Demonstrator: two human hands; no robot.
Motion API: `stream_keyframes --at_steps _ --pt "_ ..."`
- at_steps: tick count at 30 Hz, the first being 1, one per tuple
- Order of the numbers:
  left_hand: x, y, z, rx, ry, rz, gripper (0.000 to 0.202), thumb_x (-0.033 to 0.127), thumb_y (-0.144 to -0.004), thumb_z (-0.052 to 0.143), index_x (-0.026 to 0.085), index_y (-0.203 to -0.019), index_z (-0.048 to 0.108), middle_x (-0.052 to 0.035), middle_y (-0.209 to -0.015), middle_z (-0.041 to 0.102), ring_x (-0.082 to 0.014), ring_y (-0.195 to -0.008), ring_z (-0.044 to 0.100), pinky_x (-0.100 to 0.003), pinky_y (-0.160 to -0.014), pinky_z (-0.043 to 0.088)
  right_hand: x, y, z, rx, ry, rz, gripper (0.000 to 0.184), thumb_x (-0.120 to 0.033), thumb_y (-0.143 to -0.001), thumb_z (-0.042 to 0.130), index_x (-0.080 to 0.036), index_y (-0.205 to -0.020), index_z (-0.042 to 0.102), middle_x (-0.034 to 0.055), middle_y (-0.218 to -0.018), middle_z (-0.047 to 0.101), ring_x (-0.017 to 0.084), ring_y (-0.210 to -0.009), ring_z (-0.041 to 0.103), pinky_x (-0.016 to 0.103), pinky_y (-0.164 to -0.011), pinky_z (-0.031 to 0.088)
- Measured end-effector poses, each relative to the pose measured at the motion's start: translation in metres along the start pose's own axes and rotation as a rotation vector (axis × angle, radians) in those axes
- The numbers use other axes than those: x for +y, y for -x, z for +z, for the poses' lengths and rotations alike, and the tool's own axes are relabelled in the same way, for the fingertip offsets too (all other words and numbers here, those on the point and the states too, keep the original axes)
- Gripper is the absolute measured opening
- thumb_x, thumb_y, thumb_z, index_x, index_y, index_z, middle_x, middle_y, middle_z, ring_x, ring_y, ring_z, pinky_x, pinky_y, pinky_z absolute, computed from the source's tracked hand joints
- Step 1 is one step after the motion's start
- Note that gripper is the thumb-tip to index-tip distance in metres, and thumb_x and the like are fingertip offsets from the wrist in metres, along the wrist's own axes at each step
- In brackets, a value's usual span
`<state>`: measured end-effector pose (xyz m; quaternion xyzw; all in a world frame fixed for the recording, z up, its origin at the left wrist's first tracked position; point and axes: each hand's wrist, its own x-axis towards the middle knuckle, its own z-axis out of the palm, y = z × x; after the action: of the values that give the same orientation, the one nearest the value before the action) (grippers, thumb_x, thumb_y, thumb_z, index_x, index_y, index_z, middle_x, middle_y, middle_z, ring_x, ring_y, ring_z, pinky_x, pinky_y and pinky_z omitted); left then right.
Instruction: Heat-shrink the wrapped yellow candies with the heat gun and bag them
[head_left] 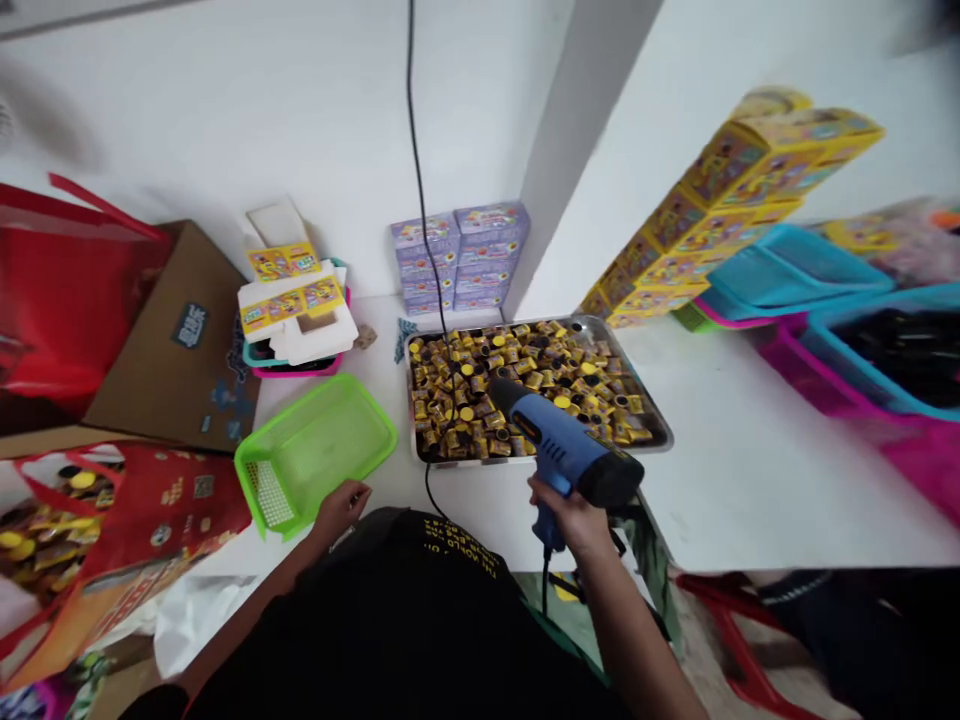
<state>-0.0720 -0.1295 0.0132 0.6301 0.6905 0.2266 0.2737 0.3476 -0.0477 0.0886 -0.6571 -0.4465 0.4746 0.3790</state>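
Holding: right hand (574, 515) closed round the grip of a blue heat gun (562, 450), its nozzle over the near part of the steel tray (660, 428).
Tray: packed with small yellow-wrapped pieces (525, 370), on the white surface (750, 470).
Left hand (341, 505): loose and empty, left of the tray beside a green basket (315, 450).
Step, as judged: nozzle trained on the pieces; the next move calls for a steady aim clear of the black cable (420, 180) crossing the tray.
Unclear: the print on the pieces; whether the left fingers touch the basket.

White walls (225, 100), white corner pillar (592, 150), white tabletop (750, 470), even light.
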Motion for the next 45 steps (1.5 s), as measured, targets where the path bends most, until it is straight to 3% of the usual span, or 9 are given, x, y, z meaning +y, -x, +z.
stream_keyframes --at_steps 4,11,15,19,24,32,36,40,45 --pt "0.000 0.023 -0.009 0.069 -0.003 -0.091 0.039 0.053 -0.091 0.049 0.022 -0.082 0.071 -0.0060 -0.081 0.074 -0.0169 -0.070 0.065 -0.029 -0.069 0.052 -0.015 -0.048 0.015 0.086 0.116 -0.220 0.050 -0.054 -0.053 0.074 -0.021 -0.090 0.065 0.0123 -0.088 0.074 0.034 -0.087 0.070 0.050 -0.087 0.055" --pt "-0.010 0.087 -0.020 0.196 0.031 -0.330 0.042 0.061 -0.084 0.050 0.025 -0.080 0.071 -0.0038 -0.081 0.076 -0.0191 -0.070 0.068 -0.031 -0.070 0.056 -0.047 -0.100 0.030 -0.054 0.895 -0.392 0.062 -0.038 -0.080 0.069 -0.010 -0.134 0.058 0.0231 -0.123 0.067 0.036 -0.107 0.066 0.040 -0.087 0.048" --pt "-0.013 0.132 -0.015 0.271 0.034 -0.519 0.037 0.058 -0.080 0.053 0.025 -0.079 0.070 -0.0009 -0.080 0.076 -0.0185 -0.068 0.067 -0.031 -0.072 0.057 -0.045 -0.118 0.031 0.014 1.094 -0.456 0.055 -0.034 -0.083 0.065 -0.007 -0.131 0.059 0.0217 -0.116 0.067 0.035 -0.100 0.067 0.040 -0.083 0.049" --pt "-0.011 0.157 -0.007 0.265 0.065 -0.642 0.036 0.057 -0.079 0.052 0.025 -0.079 0.070 -0.0007 -0.076 0.075 -0.0196 -0.067 0.067 -0.032 -0.072 0.057 -0.028 -0.115 0.028 0.126 1.047 -0.502 0.060 -0.040 -0.080 0.067 -0.008 -0.130 0.059 0.0213 -0.111 0.067 0.036 -0.096 0.065 0.043 -0.080 0.050" --pt "-0.026 0.142 -0.006 0.222 0.082 -0.613 0.038 0.057 -0.081 0.051 0.024 -0.080 0.069 -0.0030 -0.079 0.075 -0.0206 -0.072 0.067 -0.033 -0.075 0.057 -0.002 -0.073 0.024 0.027 0.998 -0.410 0.046 -0.045 -0.075 0.068 -0.017 -0.111 0.066 0.0150 -0.106 0.065 0.032 -0.095 0.063 0.039 -0.076 0.051" --pt "-0.056 0.084 -0.018 0.095 0.089 -0.426 0.038 0.057 -0.083 0.050 0.024 -0.086 0.070 -0.0021 -0.082 0.074 -0.0179 -0.072 0.066 -0.029 -0.074 0.053 0.043 -0.012 0.019 -0.171 1.314 -0.501 0.016 -0.024 -0.082 0.063 -0.016 -0.094 0.068 0.0137 -0.095 0.062 0.027 -0.083 0.060 0.039 -0.075 0.047" --pt "-0.068 0.076 -0.032 0.062 0.045 -0.457 0.035 0.054 -0.085 0.055 0.026 -0.100 0.070 0.0014 -0.080 0.073 -0.0162 -0.070 0.065 -0.027 -0.069 0.050 0.038 -0.022 0.033 -0.047 1.289 -0.440 0.025 -0.024 -0.080 0.066 -0.016 -0.103 0.069 0.0125 -0.097 0.062 0.024 -0.081 0.058 0.036 -0.071 0.045" --pt "-0.079 0.068 -0.037 0.098 0.003 -0.365 0.034 0.046 -0.083 0.061 0.022 -0.105 0.070 -0.0041 -0.099 0.074 -0.0144 -0.069 0.066 -0.028 -0.072 0.053 0.005 -0.046 0.047 0.115 1.241 -0.303 0.037 -0.034 -0.083 0.065 -0.012 -0.113 0.068 0.0187 -0.109 0.063 0.028 -0.085 0.063 0.039 -0.071 0.048" --pt "-0.081 0.073 -0.045 0.170 -0.047 -0.331 0.025 0.036 -0.087 0.063 0.020 -0.105 0.072 -0.0058 -0.103 0.072 -0.0124 -0.068 0.067 -0.028 -0.074 0.056 -0.030 -0.087 0.045 -0.021 1.163 -0.233 0.059 -0.048 -0.078 0.060 -0.016 -0.126 0.066 0.0252 -0.110 0.064 0.042 -0.097 0.067 0.052 -0.076 0.051"
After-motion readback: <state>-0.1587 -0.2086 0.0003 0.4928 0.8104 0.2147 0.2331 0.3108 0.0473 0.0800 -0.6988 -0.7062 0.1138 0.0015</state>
